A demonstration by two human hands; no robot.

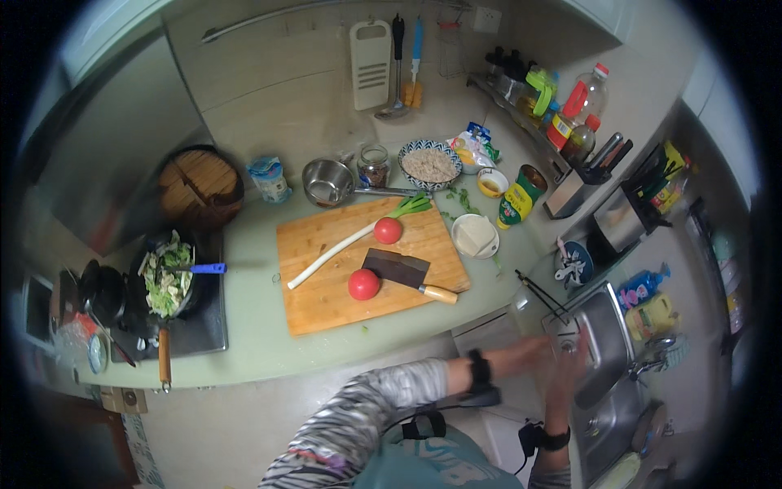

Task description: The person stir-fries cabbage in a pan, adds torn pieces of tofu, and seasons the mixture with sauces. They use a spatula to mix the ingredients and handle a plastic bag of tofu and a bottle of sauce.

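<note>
My left hand (528,354) and my right hand (568,370) are close together over the near rim of the steel sink (602,382). Motion blurs both; their fingers look stretched out, and I see nothing held. To their left, a wooden cutting board (330,315) lies on the pale green counter. It carries a leek (333,257), one tomato (388,230) by the leek's green end, and another tomato (363,285) touching or very near the blade of a Chinese cleaver (397,267). The cleaver's wooden handle points towards the board's front right corner.
Black chopsticks (540,296) reach over the sink's edge. A wok (194,293) of chopped greens stands on the cooktop, its wooden handle (164,357) jutting past the counter front. Behind the board are a steel saucepan (328,183) and a patterned bowl (429,165). A knife block (577,189) stands right.
</note>
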